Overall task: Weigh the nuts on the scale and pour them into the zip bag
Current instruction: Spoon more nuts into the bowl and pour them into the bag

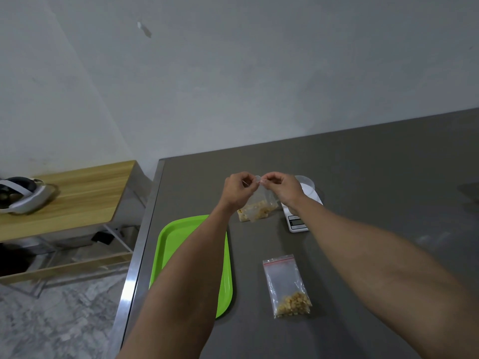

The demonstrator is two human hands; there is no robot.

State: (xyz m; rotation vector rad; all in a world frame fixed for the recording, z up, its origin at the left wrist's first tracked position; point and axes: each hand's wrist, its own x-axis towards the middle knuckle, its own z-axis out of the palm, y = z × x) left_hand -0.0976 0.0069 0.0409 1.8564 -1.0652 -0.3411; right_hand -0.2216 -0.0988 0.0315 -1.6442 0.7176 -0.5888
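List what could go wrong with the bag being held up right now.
1. Both hands, left hand and right hand, pinch only the top edge of the held bag; if one pinch slips, nuts may spill onto the table.
2. The right forearm hangs over the scale and could knock it or the clear cup on it.

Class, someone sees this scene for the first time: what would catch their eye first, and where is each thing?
Probably the bright green tray at the table's left edge, partly under the left forearm. Next, the left hand and right hand pinching the top of a zip bag holding nuts, beside the white scale. Nearer the viewer, another red-striped bag of nuts lies flat.
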